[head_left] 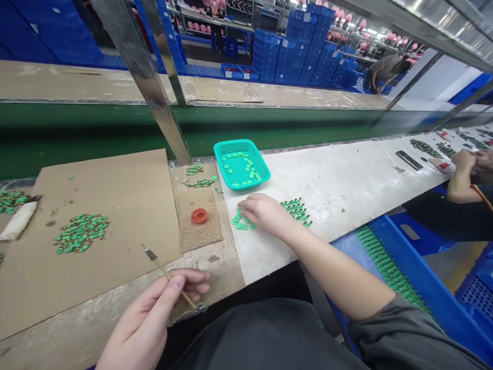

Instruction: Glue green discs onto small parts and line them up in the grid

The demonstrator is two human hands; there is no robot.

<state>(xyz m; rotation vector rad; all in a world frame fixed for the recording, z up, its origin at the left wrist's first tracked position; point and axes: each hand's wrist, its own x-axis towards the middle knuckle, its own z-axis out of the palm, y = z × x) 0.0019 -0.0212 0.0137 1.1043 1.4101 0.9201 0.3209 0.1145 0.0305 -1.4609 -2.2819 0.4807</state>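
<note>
My left hand [154, 316] is near the table's front edge, fingers closed on a thin wooden stick with a small metal tip [165, 272] that points up and left. My right hand [264, 213] rests palm down on the white tabletop, fingers curled over a small cluster of green discs [241, 222]. A larger group of green pieces [296, 210] lies just right of that hand. Behind it stands a teal plastic basket [256, 154] with several green discs inside.
A cardboard sheet [115, 205] on the left carries a pile of green pieces [80, 234]. A red cap [199, 215] sits on a small brown mat. A metal post [154, 87] rises behind. Another person's hands [468, 167] work at the right. Blue crates stand beyond the green conveyor.
</note>
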